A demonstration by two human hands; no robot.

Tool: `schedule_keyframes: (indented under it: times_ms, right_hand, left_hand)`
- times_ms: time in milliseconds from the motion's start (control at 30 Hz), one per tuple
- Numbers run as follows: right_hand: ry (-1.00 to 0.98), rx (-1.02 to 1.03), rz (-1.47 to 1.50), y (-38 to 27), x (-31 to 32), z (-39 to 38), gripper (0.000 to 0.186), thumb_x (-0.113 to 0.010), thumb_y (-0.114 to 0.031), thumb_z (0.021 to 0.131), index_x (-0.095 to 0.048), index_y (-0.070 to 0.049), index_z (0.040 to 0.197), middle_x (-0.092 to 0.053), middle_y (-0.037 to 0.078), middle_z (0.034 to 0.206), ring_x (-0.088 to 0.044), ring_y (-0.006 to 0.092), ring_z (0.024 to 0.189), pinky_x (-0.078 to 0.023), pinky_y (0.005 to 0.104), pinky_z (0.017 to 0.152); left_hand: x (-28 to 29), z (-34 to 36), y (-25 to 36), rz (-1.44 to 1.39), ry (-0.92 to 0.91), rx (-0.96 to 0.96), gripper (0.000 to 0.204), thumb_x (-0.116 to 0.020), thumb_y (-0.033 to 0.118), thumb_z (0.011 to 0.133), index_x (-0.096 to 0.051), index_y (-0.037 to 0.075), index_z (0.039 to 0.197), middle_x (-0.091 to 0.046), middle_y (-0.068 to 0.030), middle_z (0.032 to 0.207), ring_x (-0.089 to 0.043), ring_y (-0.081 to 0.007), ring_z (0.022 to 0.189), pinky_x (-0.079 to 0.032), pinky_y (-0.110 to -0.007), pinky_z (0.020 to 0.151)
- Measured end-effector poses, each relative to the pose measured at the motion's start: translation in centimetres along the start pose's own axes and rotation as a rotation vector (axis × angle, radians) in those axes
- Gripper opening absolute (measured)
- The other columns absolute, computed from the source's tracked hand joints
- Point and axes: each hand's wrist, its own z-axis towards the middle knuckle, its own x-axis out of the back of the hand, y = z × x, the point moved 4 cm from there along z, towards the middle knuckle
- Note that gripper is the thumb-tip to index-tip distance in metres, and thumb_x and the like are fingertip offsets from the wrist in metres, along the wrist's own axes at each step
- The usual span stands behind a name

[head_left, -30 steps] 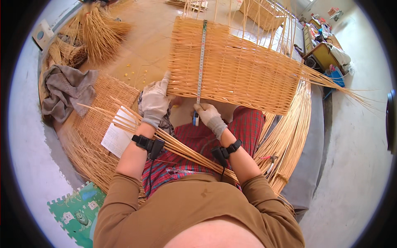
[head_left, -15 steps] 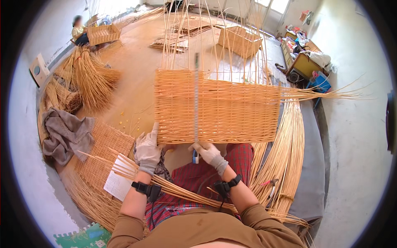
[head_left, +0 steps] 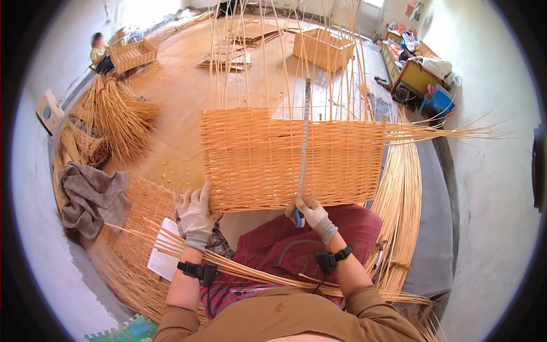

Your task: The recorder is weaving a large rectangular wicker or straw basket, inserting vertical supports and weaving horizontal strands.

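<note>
A woven wicker panel (head_left: 250, 159) with a stepped top edge spreads in front of me, tall upright rods rising from it. My left hand (head_left: 195, 221), in a pale glove, is at its lower left corner with fingers stretched apart, the innermost finger against the edge. My right hand (head_left: 313, 216), also gloved, is closed around a tape measure at the panel's lower edge; its blue case (head_left: 298, 219) shows below the fingers. The pulled-out tape blade (head_left: 303, 148) runs up across the weave and past the top edge, leaning slightly right.
Loose rods (head_left: 239, 268) cross my lap beside a white paper sheet (head_left: 164, 256). A grey cloth (head_left: 94, 196) lies on another woven panel. Long rods (head_left: 399, 211) lie right, bundled wicker (head_left: 122, 119) left. Farther off are a rectangular basket (head_left: 323, 48) and a seated person (head_left: 101, 54).
My right hand has moved right with the tape measure, so the blade now crosses the panel farther right. My left fingers have spread more. In view, the panel sits slightly lower.
</note>
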Motion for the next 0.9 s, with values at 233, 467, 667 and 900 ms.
schedule_keyframes:
  times_ms: [233, 467, 667, 900]
  right_hand:
    - [-0.102, -0.112, -0.074, 2.5, -1.9, -0.8, 0.046, -0.048, -0.037, 0.117, -0.073, 0.001, 0.112, -0.077, 0.010, 0.106, -0.071, 0.0180, 0.100, -0.056, 0.0328, 0.094]
    - [-0.208, -0.111, 0.048, 4.9, -2.7, -0.9, 0.041, -0.050, -0.031, 0.116, -0.073, 0.002, 0.113, -0.076, 0.012, 0.110, -0.072, 0.0207, 0.104, -0.057, 0.0352, 0.096]
    - [-0.332, -0.218, -0.006, 6.7, -2.8, -2.0, 0.040, -0.053, -0.034, 0.115, -0.076, -0.002, 0.119, -0.078, 0.007, 0.113, -0.070, 0.0183, 0.110, -0.057, 0.0343, 0.098]
    - [-0.266, -0.244, -0.071, 3.9, 0.1, -4.7, 0.042, -0.057, -0.040, 0.113, -0.078, -0.004, 0.118, -0.078, 0.005, 0.109, -0.066, 0.0115, 0.093, -0.054, 0.0288, 0.079]
  left_hand:
    - [-0.3, 0.0, 0.0, 0.188, -0.092, 0.086, 0.102, -0.095, 0.041, 0.068, -0.049, 0.022, 0.157, -0.062, -0.0043, 0.136, -0.051, -0.0347, 0.140, -0.009, -0.067, 0.132]
    - [-2.6, -0.4, -1.0, 0.184, -0.188, 0.047, 0.093, -0.090, 0.043, 0.078, -0.048, 0.013, 0.156, -0.062, -0.0116, 0.145, -0.047, -0.0342, 0.148, -0.014, -0.058, 0.133]
    - [-2.6, -0.4, -1.8, 0.025, 0.010, 0.061, 0.056, -0.086, 0.036, 0.082, -0.065, 0.013, 0.129, -0.070, -0.0099, 0.118, -0.060, -0.0343, 0.128, -0.029, -0.058, 0.126]
    - [-1.4, 0.0, -1.6, -0.126, 0.270, 0.021, 0.015, -0.082, 0.019, 0.086, -0.071, 0.011, 0.093, -0.071, -0.0084, 0.103, -0.067, -0.0336, 0.109, -0.044, -0.050, 0.113]
